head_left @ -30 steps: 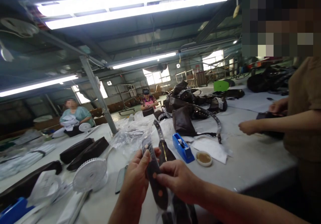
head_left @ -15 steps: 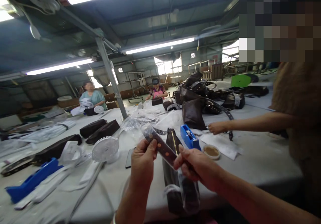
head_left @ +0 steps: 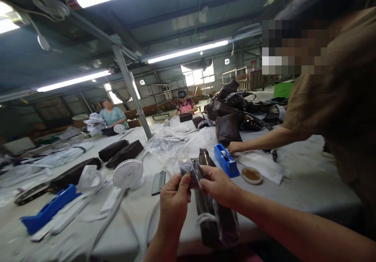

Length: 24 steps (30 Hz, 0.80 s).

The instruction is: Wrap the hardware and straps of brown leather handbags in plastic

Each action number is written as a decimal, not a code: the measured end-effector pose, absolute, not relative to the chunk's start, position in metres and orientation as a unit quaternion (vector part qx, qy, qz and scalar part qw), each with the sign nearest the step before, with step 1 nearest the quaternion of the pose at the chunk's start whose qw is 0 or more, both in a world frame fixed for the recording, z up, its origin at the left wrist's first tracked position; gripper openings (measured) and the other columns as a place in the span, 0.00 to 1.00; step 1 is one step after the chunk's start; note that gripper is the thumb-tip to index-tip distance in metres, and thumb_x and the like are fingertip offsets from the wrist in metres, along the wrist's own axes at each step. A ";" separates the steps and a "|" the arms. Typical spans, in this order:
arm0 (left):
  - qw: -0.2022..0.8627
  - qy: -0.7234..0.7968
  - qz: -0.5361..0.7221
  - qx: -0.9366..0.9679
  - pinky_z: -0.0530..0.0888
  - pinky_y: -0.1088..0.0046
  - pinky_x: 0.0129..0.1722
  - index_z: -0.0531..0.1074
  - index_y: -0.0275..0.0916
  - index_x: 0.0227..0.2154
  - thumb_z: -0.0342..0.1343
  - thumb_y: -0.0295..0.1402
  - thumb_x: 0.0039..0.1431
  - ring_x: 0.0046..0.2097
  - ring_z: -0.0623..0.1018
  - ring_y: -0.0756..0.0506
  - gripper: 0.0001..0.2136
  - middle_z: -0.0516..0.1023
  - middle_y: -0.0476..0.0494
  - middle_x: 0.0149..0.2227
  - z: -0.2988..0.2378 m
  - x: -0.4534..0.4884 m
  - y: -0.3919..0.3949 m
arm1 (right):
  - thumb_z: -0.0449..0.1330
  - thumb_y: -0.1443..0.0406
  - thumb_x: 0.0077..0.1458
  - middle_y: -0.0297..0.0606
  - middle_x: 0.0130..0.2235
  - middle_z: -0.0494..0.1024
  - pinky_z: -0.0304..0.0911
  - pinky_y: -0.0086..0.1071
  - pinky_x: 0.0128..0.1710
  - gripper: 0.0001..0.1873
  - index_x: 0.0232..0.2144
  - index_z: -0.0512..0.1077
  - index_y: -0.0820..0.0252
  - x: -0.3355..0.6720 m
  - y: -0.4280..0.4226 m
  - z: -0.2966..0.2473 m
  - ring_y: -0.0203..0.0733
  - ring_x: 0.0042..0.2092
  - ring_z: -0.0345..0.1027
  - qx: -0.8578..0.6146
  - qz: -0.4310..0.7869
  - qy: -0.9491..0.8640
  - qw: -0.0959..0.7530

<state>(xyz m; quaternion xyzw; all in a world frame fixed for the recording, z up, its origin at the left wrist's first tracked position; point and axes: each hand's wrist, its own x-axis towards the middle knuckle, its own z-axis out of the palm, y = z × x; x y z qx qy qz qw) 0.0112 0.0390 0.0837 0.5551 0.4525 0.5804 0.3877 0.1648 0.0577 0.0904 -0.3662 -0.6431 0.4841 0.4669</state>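
A dark strap with round metal-coloured studs or holes, partly in clear plastic film (head_left: 185, 163), is held up in front of me. My left hand (head_left: 174, 195) pinches it between thumb and fingers. Close beside it, my right hand (head_left: 220, 185) is closed on the strap's other part, which now looks folded over; the fingers partly hide it. Beneath my hands lies a dark brown leather bag (head_left: 205, 207) with a gold zipper and some white wrapping around it. Just beyond my right hand stands a blue tape dispenser (head_left: 227, 162).
A round dish (head_left: 252, 175) sits at right, a phone (head_left: 159, 182) and white fan (head_left: 128, 173) at left. Another blue dispenser (head_left: 49, 211) lies far left. Dark bags (head_left: 229, 127) are piled behind. A co-worker (head_left: 326, 97) leans in from the right, a hand near the dispenser.
My hands have drawn closer together, and the strap, stretched out before, is now bunched or folded between them. The co-worker at right has leaned in, with a hand moved left towards the tape dispenser.
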 end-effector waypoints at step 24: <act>0.615 0.404 0.546 0.400 0.65 0.83 0.20 0.75 0.35 0.35 0.70 0.43 0.50 0.20 0.71 0.56 0.18 0.78 0.48 0.27 0.035 -0.007 0.044 | 0.52 0.73 0.53 0.38 0.33 0.81 0.64 0.30 0.38 0.20 0.37 0.83 0.57 0.163 0.077 0.053 0.41 0.36 0.73 -0.429 0.203 -0.791 0.385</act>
